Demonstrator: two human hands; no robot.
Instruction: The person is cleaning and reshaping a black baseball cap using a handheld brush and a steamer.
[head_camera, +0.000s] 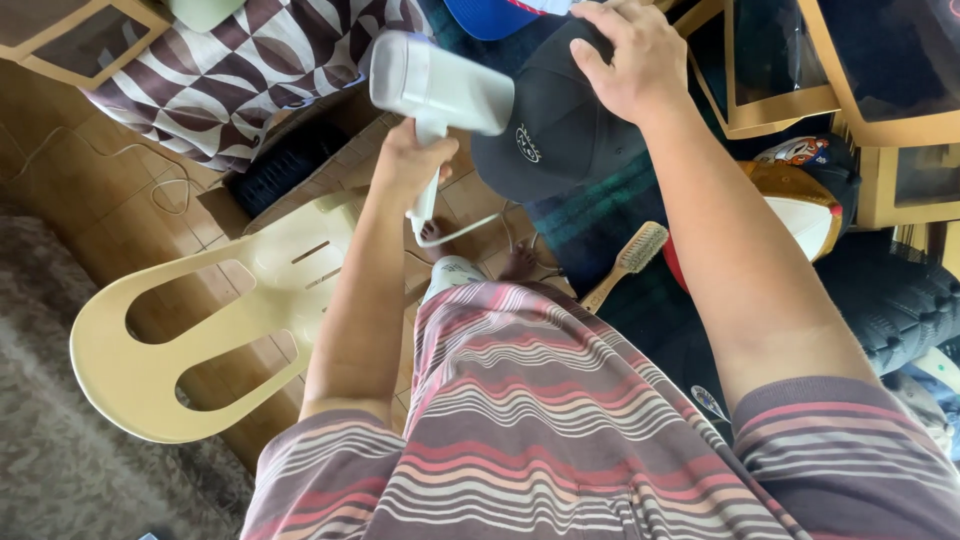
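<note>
My left hand (408, 160) grips the handle of a white hand-held steamer (436, 84), its head aimed toward a black cap (556, 130). A white cord hangs from the handle's base. My right hand (628, 58) lies flat on top of the black cap, pressing its crown. The cap rests on a dark green plaid cloth (600, 215). A wooden brush (628, 262) lies on that cloth, just below the cap.
A cream plastic chair (190, 310) stands at my left on a tiled floor. A maroon patterned cloth (250, 70) is at top left. More caps, one orange and white (800, 200) and one blue (490, 15), and framed panels (780, 60) lie at the right.
</note>
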